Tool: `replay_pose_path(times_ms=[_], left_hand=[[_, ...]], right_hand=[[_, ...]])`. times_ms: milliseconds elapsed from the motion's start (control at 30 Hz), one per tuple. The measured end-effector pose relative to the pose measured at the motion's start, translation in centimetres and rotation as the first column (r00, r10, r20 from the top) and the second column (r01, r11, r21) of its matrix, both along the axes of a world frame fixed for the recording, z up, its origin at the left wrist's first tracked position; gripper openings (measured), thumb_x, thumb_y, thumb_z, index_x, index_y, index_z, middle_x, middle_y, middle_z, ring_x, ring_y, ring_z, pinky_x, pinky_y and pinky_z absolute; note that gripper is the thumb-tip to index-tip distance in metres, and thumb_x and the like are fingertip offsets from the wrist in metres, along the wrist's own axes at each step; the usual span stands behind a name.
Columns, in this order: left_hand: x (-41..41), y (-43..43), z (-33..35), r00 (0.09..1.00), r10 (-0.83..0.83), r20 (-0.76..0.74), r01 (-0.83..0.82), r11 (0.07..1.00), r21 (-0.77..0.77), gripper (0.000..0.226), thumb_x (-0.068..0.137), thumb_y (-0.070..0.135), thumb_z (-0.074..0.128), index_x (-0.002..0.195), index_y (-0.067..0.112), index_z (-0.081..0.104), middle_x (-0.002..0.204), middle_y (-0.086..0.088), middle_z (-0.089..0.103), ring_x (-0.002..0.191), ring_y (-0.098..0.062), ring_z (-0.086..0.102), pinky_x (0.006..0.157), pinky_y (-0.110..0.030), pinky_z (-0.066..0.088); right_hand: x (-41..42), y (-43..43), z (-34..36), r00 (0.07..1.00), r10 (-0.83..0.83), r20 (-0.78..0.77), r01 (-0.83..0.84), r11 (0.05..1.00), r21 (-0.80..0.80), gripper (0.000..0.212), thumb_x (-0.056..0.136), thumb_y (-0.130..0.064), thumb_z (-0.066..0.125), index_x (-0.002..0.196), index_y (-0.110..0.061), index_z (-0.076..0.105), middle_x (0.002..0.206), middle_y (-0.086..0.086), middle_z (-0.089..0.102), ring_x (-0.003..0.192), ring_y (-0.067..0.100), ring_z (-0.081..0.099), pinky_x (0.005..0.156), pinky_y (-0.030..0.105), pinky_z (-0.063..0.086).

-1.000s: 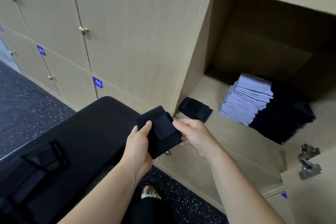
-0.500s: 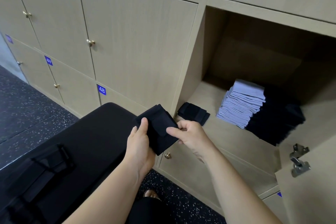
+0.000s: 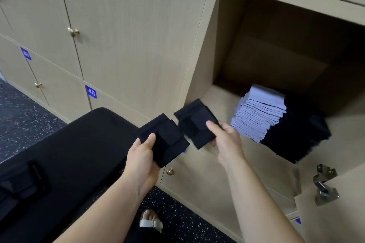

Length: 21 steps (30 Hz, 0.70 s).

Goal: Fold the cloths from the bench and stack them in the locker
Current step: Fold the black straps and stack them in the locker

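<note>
Both forearms extend forward from the near edge of the view. The left hand is palm-up with the thumb laid across the top of a folded black cloth and the fingers curled beneath it, so the cloth is pinched between thumb and fingers and held in the air over the far right corner of the table. The right hand reaches to the front left corner of the open locker, thumb pressed on the top face of a second folded black cloth and fingers closed under its near edge. Whether this second cloth is lifted or resting on the locker floor cannot be told. The two black cloths sit just beside each other, corners nearly touching. Farther right inside the locker stands a stack of pale blue cloths, and a stack of black cloths touches its right side. The table is black and padded, and a black strap lies at its near left end. Closed wood-grain doors fill the wall to the left, one marked with a blue label 48 and fitted with brass knobs. A metal hinge is mounted on the open door at near right. The floor is dark and speckled.
</note>
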State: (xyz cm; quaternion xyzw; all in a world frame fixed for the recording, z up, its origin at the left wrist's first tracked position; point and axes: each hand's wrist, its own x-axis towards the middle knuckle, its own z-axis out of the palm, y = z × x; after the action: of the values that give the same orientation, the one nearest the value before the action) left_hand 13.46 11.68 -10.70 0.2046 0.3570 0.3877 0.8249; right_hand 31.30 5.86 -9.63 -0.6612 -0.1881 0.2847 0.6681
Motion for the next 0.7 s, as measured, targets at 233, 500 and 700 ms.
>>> replay_pose_path(times_ms=[233,500,700], left_hand=[[0.7,1.7,-2.0,1.000,0.004,-0.030,-0.004,1.000,-0.007,0.026,0.096,0.001,0.053,0.118,0.012,0.063,0.109,-0.009,0.074,0.095,-0.026,0.072,0.061,-0.034,0.060],[0.8,2.9,-4.4,0.998,-0.001,-0.066,0.002,1.000,0.015,0.031,0.091,-0.006,0.055,0.117,0.010,0.063,0.108,-0.010,0.074,0.094,-0.027,0.073,0.065,-0.037,0.059],[1.2,3.3,-5.1,0.997,-0.020,-0.071,0.023,0.999,0.039,0.032,0.090,-0.006,0.056,0.117,0.011,0.064,0.107,-0.010,0.074,0.094,-0.027,0.072,0.069,-0.038,0.057]], right_hand=[[6.8,2.9,-1.1,0.987,-0.158,0.033,0.161,0.979,-0.128,0.008,0.084,-0.005,0.070,0.085,-0.008,0.063,0.082,0.006,0.065,0.073,0.019,0.062,0.064,0.024,0.054],[9.2,6.5,-3.1,0.994,-0.023,0.106,0.055,0.948,-0.312,0.007,0.087,-0.012,0.069,0.090,-0.012,0.063,0.083,0.003,0.066,0.076,0.019,0.061,0.056,0.025,0.046],[10.0,7.3,-4.7,0.957,-0.046,0.285,0.154,0.917,-0.367,0.013,0.083,-0.013,0.074,0.090,-0.008,0.064,0.077,0.002,0.065,0.075,0.022,0.062,0.059,0.024,0.046]])
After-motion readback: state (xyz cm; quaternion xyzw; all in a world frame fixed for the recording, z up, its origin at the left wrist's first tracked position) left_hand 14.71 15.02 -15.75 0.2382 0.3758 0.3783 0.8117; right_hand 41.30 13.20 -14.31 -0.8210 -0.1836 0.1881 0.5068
